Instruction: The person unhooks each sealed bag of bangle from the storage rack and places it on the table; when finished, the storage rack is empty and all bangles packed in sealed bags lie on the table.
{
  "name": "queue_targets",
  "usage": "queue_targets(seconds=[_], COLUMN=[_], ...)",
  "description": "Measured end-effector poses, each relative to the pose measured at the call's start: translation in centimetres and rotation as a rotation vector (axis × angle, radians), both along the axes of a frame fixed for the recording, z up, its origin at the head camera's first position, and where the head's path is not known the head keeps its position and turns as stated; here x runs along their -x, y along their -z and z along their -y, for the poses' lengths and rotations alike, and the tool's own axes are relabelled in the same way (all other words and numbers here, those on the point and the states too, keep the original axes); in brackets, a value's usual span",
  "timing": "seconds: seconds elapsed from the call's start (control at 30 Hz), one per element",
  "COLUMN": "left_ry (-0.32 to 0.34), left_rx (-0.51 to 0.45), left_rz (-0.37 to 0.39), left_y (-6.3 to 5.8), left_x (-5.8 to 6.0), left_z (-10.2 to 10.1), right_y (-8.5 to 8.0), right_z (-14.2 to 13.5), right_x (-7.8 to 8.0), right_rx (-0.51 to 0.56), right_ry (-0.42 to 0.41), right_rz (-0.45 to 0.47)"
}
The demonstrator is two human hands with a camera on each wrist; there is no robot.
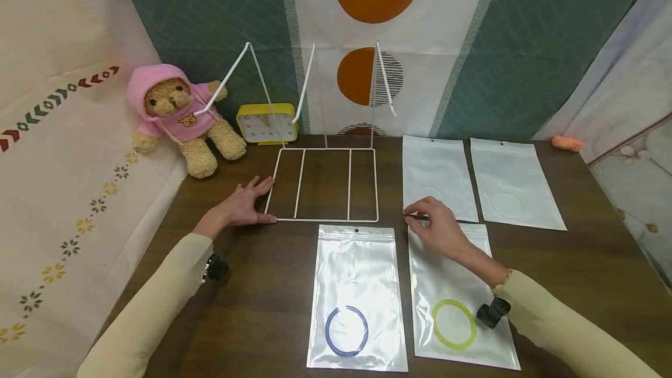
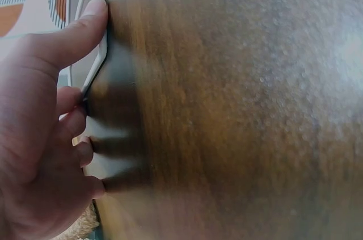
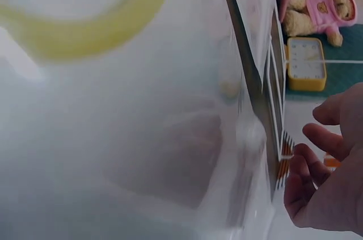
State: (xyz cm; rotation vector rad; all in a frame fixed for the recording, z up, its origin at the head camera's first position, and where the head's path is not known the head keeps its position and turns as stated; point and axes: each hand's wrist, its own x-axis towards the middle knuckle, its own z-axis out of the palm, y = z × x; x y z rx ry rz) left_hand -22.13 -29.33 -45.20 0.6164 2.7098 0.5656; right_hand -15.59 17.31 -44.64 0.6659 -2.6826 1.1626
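In the head view my left hand [image 1: 244,204] rests at the left front corner of a white wire rack [image 1: 325,220], thumb along the front wire and fingertips by the side wire. The left wrist view shows the thumb [image 2: 93,16] against the rack's wire [image 2: 101,53]. My right hand [image 1: 438,227] hovers over the top end of a silver zip bag with a yellow-green ring [image 1: 454,324]. Its fingers are loosely curled, with nothing held in the right wrist view [image 3: 329,166]. Left of that bag lies another silver bag [image 1: 357,267] with a blue ring [image 1: 346,331].
Two more silver bags [image 1: 438,162] [image 1: 517,185] with pale rings lie at the back right. A teddy bear [image 1: 184,115] in a pink hoodie and a yellow clock [image 1: 268,123] stand at the back left. An orange thing [image 1: 567,143] lies in the far right corner.
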Motion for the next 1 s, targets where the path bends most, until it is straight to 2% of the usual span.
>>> queue_targets(seconds=[0.3, 0.53, 0.77, 0.9, 1.0], left_ry=[-0.002, -0.001, -0.037, -0.067, -0.086], left_rx=[0.031, -0.005, -0.029, -0.041, -0.03], left_rz=[-0.019, -0.023, 0.005, -0.002, -0.047], left_y=[-0.3, -0.2, -0.4, -0.7, -1.0], left_x=[-0.3, -0.8, -1.0, -1.5, -2.1], left_z=[0.0, 0.1, 0.5, 0.9, 1.2], right_y=[-1.2, -2.2, -2.5, -2.8, -3.2], right_z=[-3.3, -4.8, -6.3, -7.5, -8.9], right_x=[0.1, 0.2, 0.6, 0.9, 1.1], right_rx=[-0.048, -0.065, -0.084, -0.141, -0.224], right_ry=[0.062, 0.125, 0.167, 0.181, 0.173], right_rz=[-0.074, -0.058, -0.1, -0.11, -0.093])
